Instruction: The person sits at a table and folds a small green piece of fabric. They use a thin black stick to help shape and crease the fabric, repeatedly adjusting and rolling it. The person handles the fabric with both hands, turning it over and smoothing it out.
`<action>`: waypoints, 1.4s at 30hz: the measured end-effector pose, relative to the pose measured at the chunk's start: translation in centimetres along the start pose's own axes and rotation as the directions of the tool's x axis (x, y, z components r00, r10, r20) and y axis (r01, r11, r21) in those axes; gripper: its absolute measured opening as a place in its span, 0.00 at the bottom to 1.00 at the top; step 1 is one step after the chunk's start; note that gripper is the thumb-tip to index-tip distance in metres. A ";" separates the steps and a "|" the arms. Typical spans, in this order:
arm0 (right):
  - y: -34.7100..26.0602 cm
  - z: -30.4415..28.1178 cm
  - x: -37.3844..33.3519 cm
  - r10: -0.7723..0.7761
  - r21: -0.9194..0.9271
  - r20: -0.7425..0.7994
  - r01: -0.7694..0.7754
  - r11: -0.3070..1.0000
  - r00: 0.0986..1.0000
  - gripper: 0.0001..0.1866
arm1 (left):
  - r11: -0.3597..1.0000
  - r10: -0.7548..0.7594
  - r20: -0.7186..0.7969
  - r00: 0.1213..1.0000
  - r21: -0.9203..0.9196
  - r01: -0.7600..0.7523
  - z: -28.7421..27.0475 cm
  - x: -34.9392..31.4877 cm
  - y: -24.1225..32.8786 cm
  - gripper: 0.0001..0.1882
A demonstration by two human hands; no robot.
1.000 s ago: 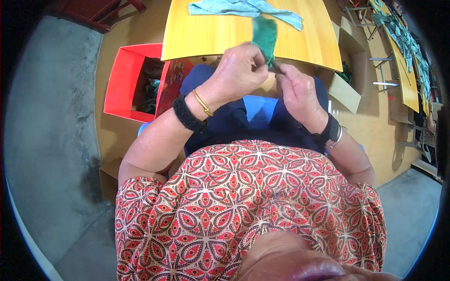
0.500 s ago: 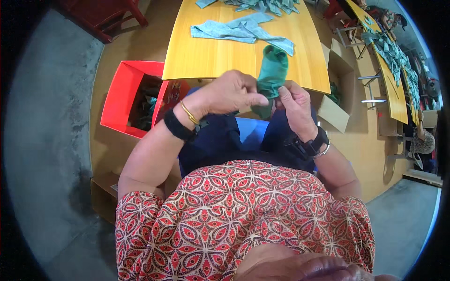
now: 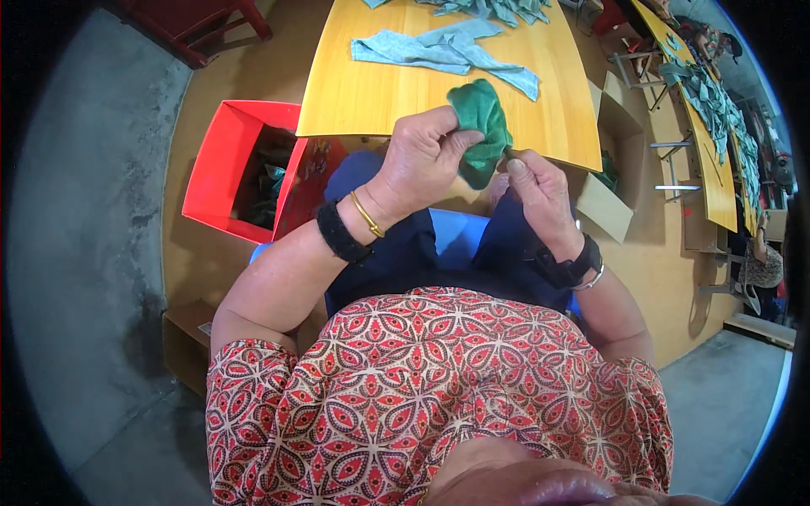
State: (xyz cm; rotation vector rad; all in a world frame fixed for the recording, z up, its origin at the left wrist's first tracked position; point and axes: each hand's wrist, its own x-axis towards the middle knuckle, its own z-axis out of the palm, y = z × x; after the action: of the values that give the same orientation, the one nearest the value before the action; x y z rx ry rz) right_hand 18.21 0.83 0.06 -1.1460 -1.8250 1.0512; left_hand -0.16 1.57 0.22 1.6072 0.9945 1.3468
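Green cloth (image 3: 479,126), bunched into a soft wad, was the item in hand at the moment of inspection; we found it held in the air just above the near edge of the yellow wooden worktop (image 3: 371,88), in front of the seated person. The left hand (image 3: 422,156) was closed on the cloth, thumb and fingers pinching its left side. The right hand (image 3: 533,181) sat just beside it, fingertips drawn together at the cloth's lower right edge; we judged it to be pinching that edge, though the contact itself was small in the head view. We noted a black band and a gold bangle (image 3: 365,213) on the left wrist and a dark watch (image 3: 574,268) on the right. On the worktop beyond the hands lay a pale blue cloth (image 3: 439,49), spread flat and well apart from the green one, with a heap of further cloths (image 3: 489,8) at the far edge. A red box (image 3: 221,169) stood on the floor to the person's left, holding dark fabric pieces, and an open cardboard box (image 3: 612,190) stood to the right.
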 end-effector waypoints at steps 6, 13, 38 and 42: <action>-1.2 0.0 -0.7 0.271 0.491 0.226 -0.350 0.798 0.936 0.13 | 0.926 0.260 0.207 0.943 0.224 -0.305 0.5 -0.3 0.4 0.06; -1.3 0.1 -0.9 0.219 0.689 0.332 -0.395 0.608 0.917 0.14 | 0.993 0.077 0.202 0.976 0.072 -0.094 0.9 -0.6 0.9 0.06; -3.3 1.5 -1.4 0.108 0.591 0.128 -0.164 0.790 0.986 0.08 | 0.871 0.046 0.225 0.973 -0.486 0.071 0.8 -0.2 2.9 0.19; -3.7 1.8 -2.2 0.105 0.718 0.168 -0.195 0.669 0.980 0.09 | 0.944 0.079 0.153 0.985 -0.330 -0.024 0.8 -0.8 3.4 0.18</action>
State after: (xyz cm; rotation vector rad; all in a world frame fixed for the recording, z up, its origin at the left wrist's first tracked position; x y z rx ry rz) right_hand 16.15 -2.63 2.32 -0.7380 -1.1634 1.7667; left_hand 0.82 -0.47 3.00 1.4697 0.5960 1.3116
